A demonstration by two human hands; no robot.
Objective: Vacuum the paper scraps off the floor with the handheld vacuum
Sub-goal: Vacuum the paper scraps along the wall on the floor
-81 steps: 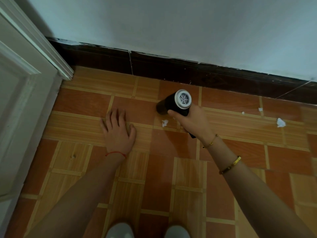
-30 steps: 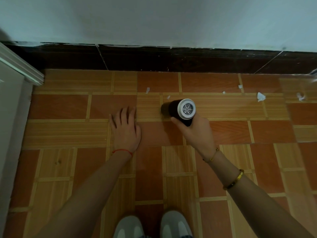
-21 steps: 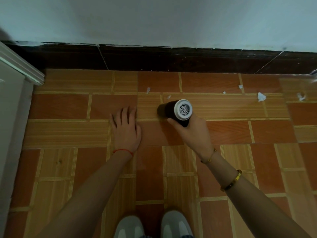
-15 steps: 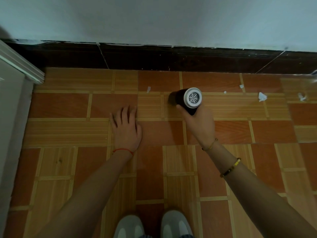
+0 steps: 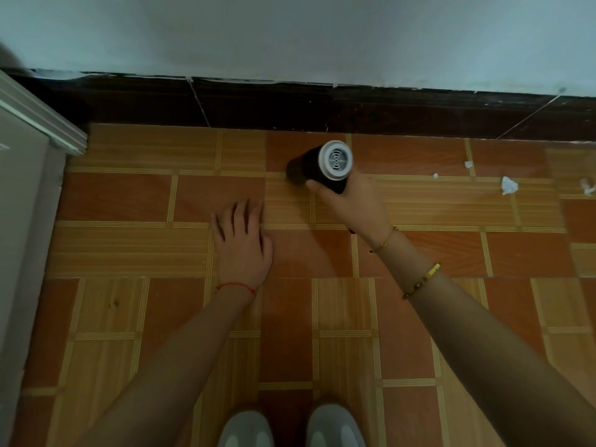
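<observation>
Gripping the black handheld vacuum [image 5: 317,167], the right hand [image 5: 353,204] has its fingers closed around the handle, the nozzle end down at the tiled floor [image 5: 129,246] near the dark baseboard [image 5: 290,108] and the white vented rear cap facing up. The left hand [image 5: 242,243] lies flat on the floor, fingers spread, holding nothing. Compared with half a second ago the vacuum sits further left, where a small scrap lay, and paper scraps [image 5: 509,185] remain well off to the right.
</observation>
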